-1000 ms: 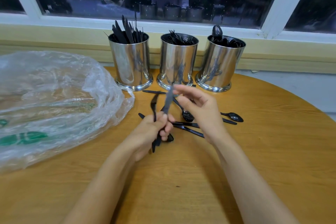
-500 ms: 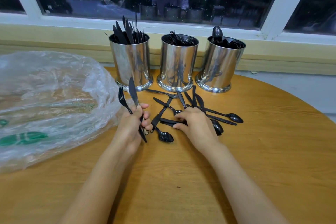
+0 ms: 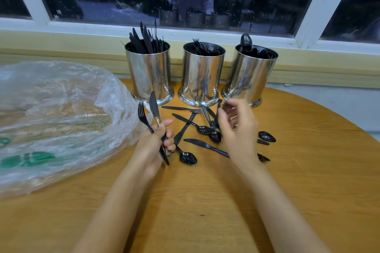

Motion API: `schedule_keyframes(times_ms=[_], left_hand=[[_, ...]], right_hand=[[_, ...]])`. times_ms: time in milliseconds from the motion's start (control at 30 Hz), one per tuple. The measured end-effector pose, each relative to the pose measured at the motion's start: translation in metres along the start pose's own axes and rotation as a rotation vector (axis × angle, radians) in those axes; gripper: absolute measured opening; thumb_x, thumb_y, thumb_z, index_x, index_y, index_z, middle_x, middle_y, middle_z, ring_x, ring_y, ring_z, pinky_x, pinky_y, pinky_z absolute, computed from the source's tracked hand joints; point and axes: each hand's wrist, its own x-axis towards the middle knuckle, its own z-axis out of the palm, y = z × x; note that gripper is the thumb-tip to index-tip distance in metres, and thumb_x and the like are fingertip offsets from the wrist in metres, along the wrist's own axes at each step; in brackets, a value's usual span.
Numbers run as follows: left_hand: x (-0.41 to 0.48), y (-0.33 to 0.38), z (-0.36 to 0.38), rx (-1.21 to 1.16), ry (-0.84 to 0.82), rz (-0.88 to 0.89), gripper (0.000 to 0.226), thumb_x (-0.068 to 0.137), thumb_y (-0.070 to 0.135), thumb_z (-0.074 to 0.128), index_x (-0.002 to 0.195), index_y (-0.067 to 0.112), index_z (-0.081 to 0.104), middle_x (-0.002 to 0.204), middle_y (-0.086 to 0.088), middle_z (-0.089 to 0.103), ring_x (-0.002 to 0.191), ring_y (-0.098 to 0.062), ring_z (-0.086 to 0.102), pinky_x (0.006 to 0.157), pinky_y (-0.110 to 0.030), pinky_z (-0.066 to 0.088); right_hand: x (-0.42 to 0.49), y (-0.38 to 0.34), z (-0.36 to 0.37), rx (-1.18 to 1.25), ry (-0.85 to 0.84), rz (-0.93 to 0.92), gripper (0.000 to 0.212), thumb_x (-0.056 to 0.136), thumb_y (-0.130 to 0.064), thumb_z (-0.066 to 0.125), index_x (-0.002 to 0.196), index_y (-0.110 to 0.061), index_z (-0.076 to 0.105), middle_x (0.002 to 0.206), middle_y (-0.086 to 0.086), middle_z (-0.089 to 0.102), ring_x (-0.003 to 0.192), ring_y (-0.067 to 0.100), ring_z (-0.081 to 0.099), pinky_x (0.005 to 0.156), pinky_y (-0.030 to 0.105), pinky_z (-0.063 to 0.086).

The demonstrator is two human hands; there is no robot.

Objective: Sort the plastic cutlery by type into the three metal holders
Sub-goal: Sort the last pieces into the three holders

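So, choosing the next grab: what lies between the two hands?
In the head view, loose black cutlery lies there: a knife, a spoon and other crossed pieces.

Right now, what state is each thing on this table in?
Left hand: grips fork and knife, tips up.
Right hand: blurred above the loose cutlery, fingers curled; grip unclear.
Left holder: upright, holds knives.
Middle holder: upright, holds forks.
Right holder: upright, holds spoons.
Loose cutlery: scattered flat on the table.
Plastic bag: crumpled, lying on the table.
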Motion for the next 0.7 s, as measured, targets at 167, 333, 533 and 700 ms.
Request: schedule_keyframes(times_ms=[167,333,533,700], left_hand=[[0.000,-0.001,0.001,0.018,-0.026,0.002,0.025,0.106,0.011,0.038,0.112,0.008,0.062,0.063,0.002,0.050,0.050,-0.006,0.042,0.048,-0.020,0.040],[-0.002,-0.001,0.004,-0.010,-0.079,0.041,0.021,0.104,0.014,0.043,0.110,0.007,0.062,0.066,0.001,0.052,0.052,-0.006,0.043,0.048,-0.018,0.041],[-0.005,-0.001,0.009,0.019,-0.124,0.125,0.023,0.102,0.019,0.047,0.106,0.005,0.064,0.070,0.001,0.052,0.058,-0.005,0.044,0.050,-0.017,0.037],[-0.005,0.001,0.005,0.098,0.017,0.173,0.030,0.104,0.026,0.044,0.083,0.010,0.059,0.075,-0.001,0.058,0.063,-0.007,0.055,0.058,-0.021,0.045]], right_hand=[[0.009,-0.017,-0.007,0.667,0.134,0.525,0.014,0.090,0.001,0.064,0.092,-0.009,0.054,0.079,-0.008,0.070,0.086,0.022,0.073,0.080,0.027,0.058],[-0.003,-0.018,0.009,0.864,-0.014,0.819,0.011,0.088,0.001,0.064,0.099,-0.002,0.063,0.088,0.010,0.073,0.093,0.025,0.072,0.082,0.026,0.058],[-0.022,-0.030,0.033,0.642,-0.165,0.709,0.009,0.087,0.000,0.067,0.094,-0.005,0.068,0.083,0.006,0.073,0.078,0.015,0.073,0.071,0.020,0.056],[-0.021,-0.021,0.031,0.217,-0.368,0.422,0.012,0.084,-0.015,0.074,0.094,-0.020,0.074,0.084,-0.016,0.070,0.081,-0.004,0.064,0.075,0.010,0.048]])
